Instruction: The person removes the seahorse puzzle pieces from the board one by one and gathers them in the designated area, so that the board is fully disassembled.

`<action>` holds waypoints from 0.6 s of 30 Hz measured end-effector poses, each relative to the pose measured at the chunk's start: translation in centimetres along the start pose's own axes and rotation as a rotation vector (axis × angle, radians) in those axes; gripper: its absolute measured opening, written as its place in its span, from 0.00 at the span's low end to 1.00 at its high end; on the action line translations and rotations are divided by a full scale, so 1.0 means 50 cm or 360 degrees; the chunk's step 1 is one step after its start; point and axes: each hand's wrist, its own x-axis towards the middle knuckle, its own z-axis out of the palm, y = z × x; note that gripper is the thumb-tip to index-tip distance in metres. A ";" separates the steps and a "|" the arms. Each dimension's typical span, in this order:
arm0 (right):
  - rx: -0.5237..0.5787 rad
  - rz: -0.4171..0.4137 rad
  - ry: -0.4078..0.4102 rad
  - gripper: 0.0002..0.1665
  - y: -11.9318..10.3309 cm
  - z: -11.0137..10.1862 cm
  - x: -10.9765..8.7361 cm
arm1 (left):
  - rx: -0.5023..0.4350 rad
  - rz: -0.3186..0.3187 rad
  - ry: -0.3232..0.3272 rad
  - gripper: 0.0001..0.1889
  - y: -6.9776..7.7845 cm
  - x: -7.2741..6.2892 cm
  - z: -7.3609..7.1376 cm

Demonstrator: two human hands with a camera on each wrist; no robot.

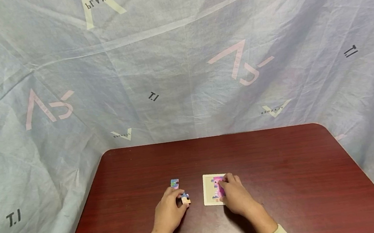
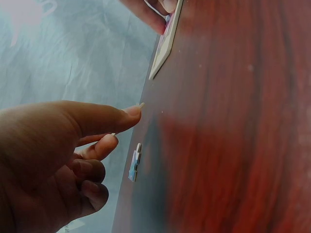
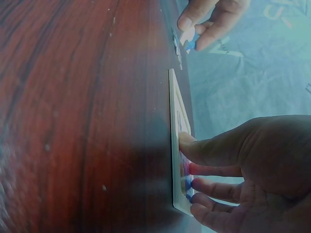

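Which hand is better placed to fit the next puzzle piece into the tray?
Probably the left hand: it pinches a puzzle piece, and the bare side of the tray faces it. The right hand touches the inlaid pieces, so it seems suited to steadying them.

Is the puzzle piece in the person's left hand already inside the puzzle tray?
No, the left hand pinches the puzzle piece to the left of the puzzle tray, with bare tabletop showing between them.

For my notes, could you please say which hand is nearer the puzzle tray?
Right. The right hand touches the puzzle tray; the left hand, pinching a piece, is apart, to the tray's left.
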 end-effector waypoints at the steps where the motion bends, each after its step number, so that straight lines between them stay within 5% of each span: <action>1: 0.0005 0.0001 0.0000 0.32 0.000 0.000 0.000 | -0.0002 -0.0003 0.0001 0.21 -0.001 0.000 -0.001; 18: 0.0012 0.0005 -0.0001 0.32 0.006 0.005 0.005 | 0.0001 -0.0060 0.0022 0.23 -0.026 0.000 -0.020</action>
